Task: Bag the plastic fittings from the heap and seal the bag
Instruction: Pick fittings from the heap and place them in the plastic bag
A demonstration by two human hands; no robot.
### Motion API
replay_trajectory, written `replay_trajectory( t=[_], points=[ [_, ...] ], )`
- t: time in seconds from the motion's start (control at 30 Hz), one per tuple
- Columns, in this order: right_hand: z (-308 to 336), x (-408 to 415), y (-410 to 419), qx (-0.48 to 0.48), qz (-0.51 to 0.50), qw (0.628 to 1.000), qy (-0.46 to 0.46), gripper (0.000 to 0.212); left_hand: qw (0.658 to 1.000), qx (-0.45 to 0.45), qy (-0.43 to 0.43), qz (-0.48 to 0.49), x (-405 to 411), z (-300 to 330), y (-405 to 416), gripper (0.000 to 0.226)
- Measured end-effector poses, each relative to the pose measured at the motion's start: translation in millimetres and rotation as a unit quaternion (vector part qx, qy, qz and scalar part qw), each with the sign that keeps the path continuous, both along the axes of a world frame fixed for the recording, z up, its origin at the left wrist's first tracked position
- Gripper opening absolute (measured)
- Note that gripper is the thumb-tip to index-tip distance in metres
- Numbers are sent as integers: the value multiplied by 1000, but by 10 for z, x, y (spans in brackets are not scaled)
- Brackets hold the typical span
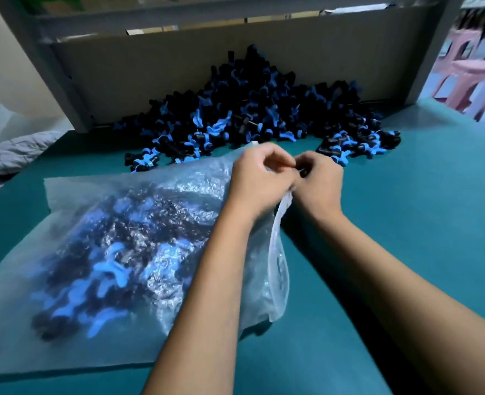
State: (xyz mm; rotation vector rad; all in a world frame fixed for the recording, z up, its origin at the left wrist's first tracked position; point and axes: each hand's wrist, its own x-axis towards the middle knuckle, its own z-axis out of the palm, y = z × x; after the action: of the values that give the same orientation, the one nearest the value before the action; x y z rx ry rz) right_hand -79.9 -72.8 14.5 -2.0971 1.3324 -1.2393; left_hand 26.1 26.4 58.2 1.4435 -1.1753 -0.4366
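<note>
bag: cloudy film blurs the fittings inside into dark and blue smears; its edge at 7 o'clock is cut off by the frame; the left forearm hides part of its side at 5 o'clock.
bag mouth: the strip is hidden where the left hand and right hand meet; whether it is closed there cannot be told.
fingertips: curled inward, out of sight.
heap: single fittings at 12 o'clock merge into a dark mass; its near edge is hidden behind the hands.
pink object: at 2 o'clock, blurred, cut off by the frame.
grey cloth: at 9 o'clock, cut off.
</note>
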Motion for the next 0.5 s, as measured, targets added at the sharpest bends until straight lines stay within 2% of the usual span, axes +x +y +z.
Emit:
replay_trajectory(
  t=[0.03, 0.1, 0.17, 0.27, 0.33, 0.43, 0.5],
  points=[
    [7, -41, -63, -14, -35, 999, 13, 22, 997, 58, -54, -4, -13, -112, -18, 22],
    [28, -141, -210, -28, -108, 991, 78, 28, 986, 119, -118, -1, -36, -290, -46, 21],
    [49, -265, -376, -4, -127, 975, 180, 38, 984, 132, -121, 4, -55, -374, -66, 21],
    [11, -368, -509, 83, -59, 961, 259, 52, 988, 123, -87, 17, -30, -405, -73, 18],
    [-15, -395, -531, 94, -19, 967, 238, 47, 991, 122, -52, 26, 0, -401, -66, 16],
    [-46, -418, -419, 67, 12, 992, 103, 13, 991, 122, 40, 28, 38, -392, -63, 15],
    [-79, -426, -301, 67, 16, 997, 33, 12, 988, 113, 106, 24, 60, -399, -55, 11]
  ],
)
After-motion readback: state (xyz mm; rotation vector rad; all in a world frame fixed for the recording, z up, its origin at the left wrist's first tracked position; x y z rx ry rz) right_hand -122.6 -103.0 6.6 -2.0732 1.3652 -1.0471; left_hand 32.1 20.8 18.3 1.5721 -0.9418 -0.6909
